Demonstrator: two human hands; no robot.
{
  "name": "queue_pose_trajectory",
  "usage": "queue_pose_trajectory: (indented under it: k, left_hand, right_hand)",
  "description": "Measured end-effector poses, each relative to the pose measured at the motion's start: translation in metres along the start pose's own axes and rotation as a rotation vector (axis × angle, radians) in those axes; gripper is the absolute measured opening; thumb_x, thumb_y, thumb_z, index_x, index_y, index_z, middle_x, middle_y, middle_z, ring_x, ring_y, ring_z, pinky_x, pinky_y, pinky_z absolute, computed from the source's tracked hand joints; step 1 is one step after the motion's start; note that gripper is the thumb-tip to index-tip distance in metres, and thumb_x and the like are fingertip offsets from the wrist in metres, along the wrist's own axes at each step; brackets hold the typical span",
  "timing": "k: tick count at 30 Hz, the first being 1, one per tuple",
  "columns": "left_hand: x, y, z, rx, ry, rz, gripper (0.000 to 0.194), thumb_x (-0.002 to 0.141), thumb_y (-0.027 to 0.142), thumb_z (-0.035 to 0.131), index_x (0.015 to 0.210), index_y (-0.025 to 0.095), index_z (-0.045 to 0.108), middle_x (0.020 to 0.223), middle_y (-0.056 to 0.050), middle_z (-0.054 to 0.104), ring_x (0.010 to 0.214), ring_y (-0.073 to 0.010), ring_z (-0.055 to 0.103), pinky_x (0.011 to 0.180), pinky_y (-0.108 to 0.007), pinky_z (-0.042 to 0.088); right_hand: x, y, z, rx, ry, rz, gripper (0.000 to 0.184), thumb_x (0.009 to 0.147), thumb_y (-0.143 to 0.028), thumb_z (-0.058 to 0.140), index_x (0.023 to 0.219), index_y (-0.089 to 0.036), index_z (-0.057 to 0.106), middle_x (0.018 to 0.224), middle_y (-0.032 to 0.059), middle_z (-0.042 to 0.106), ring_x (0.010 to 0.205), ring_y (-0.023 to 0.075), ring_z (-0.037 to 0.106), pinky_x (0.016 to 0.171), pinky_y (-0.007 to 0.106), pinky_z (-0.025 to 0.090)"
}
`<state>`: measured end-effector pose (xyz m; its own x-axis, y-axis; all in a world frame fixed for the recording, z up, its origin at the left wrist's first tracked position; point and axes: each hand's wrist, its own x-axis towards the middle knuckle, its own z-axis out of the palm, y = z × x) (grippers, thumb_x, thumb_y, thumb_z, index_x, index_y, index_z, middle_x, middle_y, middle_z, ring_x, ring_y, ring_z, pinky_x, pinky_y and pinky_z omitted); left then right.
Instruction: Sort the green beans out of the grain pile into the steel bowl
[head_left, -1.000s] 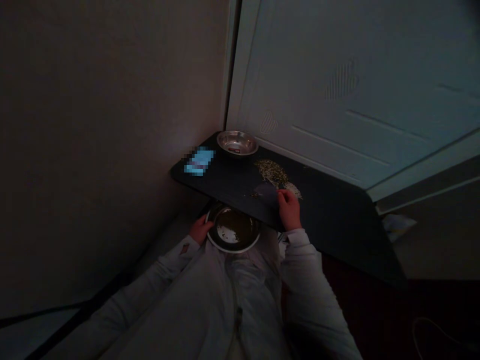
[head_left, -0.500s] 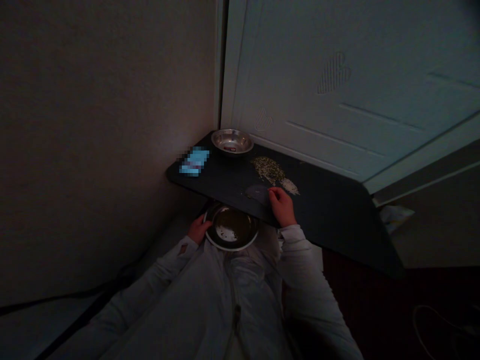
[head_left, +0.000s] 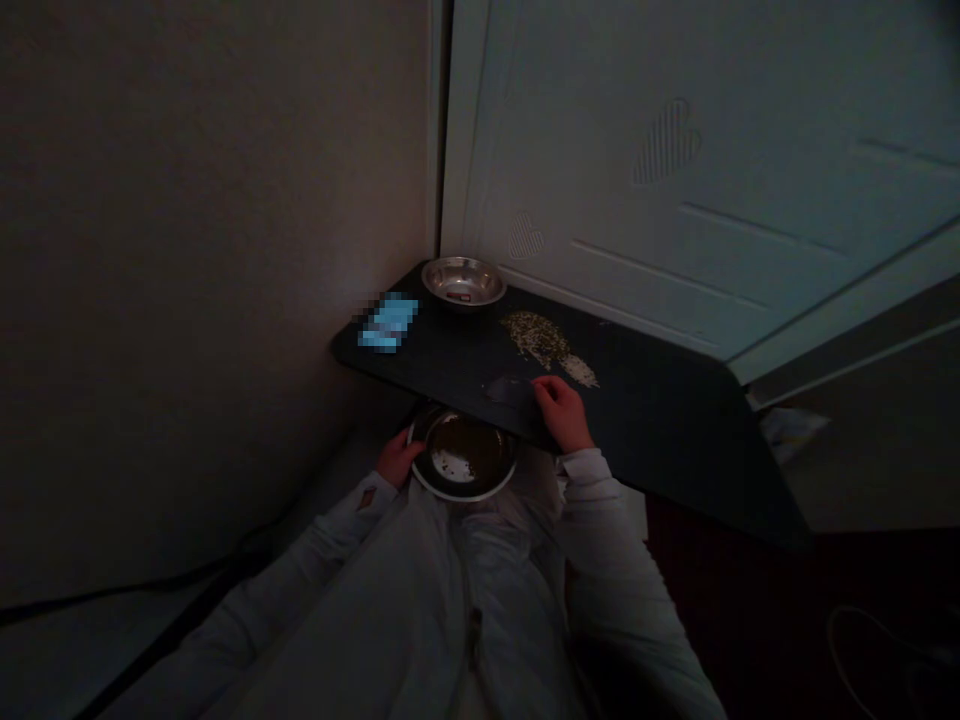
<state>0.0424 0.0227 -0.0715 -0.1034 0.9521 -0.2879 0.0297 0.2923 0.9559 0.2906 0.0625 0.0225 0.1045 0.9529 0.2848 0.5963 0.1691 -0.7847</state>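
My left hand (head_left: 399,460) grips the left rim of a metal bowl (head_left: 459,494) below the table's front edge. Dark small grains (head_left: 480,450) lie in that bowl, with a patch of its shiny bottom bare. Above the table's near edge, my right hand (head_left: 560,410) pinches a thin, dark, see-through flat piece (head_left: 512,391) by its right end. What this piece is, I cannot make out in the dim light. Just beyond it lie a pile of mixed green and pale grains (head_left: 536,338) and a smaller pile of whitish grains (head_left: 580,372), touching each other.
The dark table (head_left: 660,430) stands in a corner against a white door (head_left: 600,180) with heart reliefs. A second metal bowl (head_left: 464,284) sits at its back left, beside a blurred-out lit phone-like thing (head_left: 388,322). A wall (head_left: 225,250) rises on the left.
My right hand and the flat piece have shifted very slightly to the left. The left hand and its bowl stay in place.
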Motion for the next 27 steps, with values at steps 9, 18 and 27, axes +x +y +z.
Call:
queue_pose_trajectory:
  k: [9, 18, 27]
  left_hand:
    - [-0.012, 0.016, 0.005, 0.001, -0.053, -0.025, 0.043, 0.053, 0.023, 0.055, 0.095, 0.014, 0.058, 0.081, -0.002, 0.065, 0.082, -0.0217, 0.056, 0.074, -0.031, 0.042]
    - [-0.012, 0.018, 0.006, -0.048, -0.082, -0.017, 0.050, 0.052, 0.024, 0.056, 0.101, 0.014, 0.055, 0.088, -0.003, 0.064, 0.087, -0.0225, 0.054, 0.078, -0.033, 0.040]
    - [-0.004, 0.004, 0.003, -0.049, -0.074, -0.007, 0.049, 0.052, 0.025, 0.056, 0.100, 0.014, 0.055, 0.083, -0.003, 0.065, 0.081, -0.0218, 0.056, 0.074, -0.031, 0.042]
  right_hand:
    - [-0.001, -0.001, -0.001, 0.028, 0.015, 0.017, 0.022, 0.068, -0.031, 0.041, 0.073, -0.016, 0.056, 0.068, 0.0013, 0.057, 0.063, 0.0128, 0.049, 0.060, 0.023, 0.035]
    - [-0.001, -0.001, -0.002, 0.053, -0.032, 0.011, 0.023, 0.068, -0.032, 0.042, 0.075, -0.016, 0.056, 0.068, 0.0007, 0.056, 0.062, 0.0120, 0.048, 0.059, 0.023, 0.035]
    - [-0.002, -0.008, 0.003, 0.089, 0.053, -0.014, 0.024, 0.069, -0.032, 0.040, 0.076, -0.015, 0.056, 0.070, 0.0022, 0.057, 0.064, 0.0124, 0.049, 0.061, 0.023, 0.037]
